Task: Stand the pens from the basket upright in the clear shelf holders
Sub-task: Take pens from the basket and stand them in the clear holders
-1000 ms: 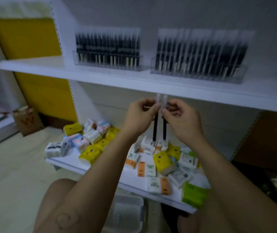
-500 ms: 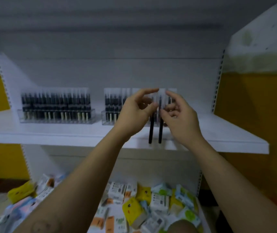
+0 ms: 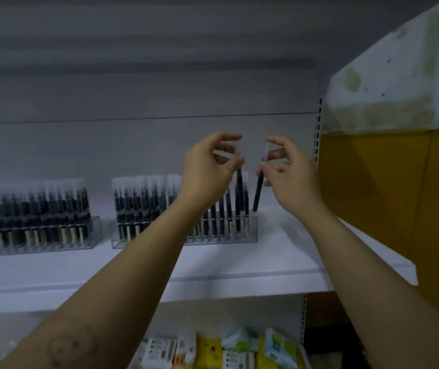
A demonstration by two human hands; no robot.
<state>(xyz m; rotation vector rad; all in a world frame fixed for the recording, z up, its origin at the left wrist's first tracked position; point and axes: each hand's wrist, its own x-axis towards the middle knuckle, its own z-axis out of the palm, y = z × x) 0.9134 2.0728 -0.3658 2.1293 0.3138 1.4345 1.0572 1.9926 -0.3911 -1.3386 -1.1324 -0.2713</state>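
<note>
Our left hand (image 3: 207, 169) pinches an upright pen (image 3: 239, 198) at the clear holder (image 3: 251, 231)'s three-o'clock end; our right hand (image 3: 290, 179) pinches a tilted pen (image 3: 257, 194).

Dark black barrels and clear, frosted-looking caps are seen on the slender plastic pens (image 3: 133, 206), with pale cream bands at the lower ends of several. The same black is shown by the upright black pen (image 3: 238, 187) pinched in the left hand (image 3: 207, 171) and by the tilted black pen (image 3: 258, 193) pinched in the right hand (image 3: 290, 177). The rectangular clear acrylic holder (image 3: 93, 230) at 9 o'clock and its twin holder (image 3: 250, 230) near centre are colourless. The flat white shelf board (image 3: 266, 265) is plain, as is the pale grey back panel (image 3: 133, 89). At 3 o'clock a mustard-yellow wall (image 3: 386, 209) is topped by a white patch blotched with green (image 3: 399, 75). At 6 o'clock, small packets (image 3: 213, 350) in yellow, white, orange and pale green are seen.
</note>
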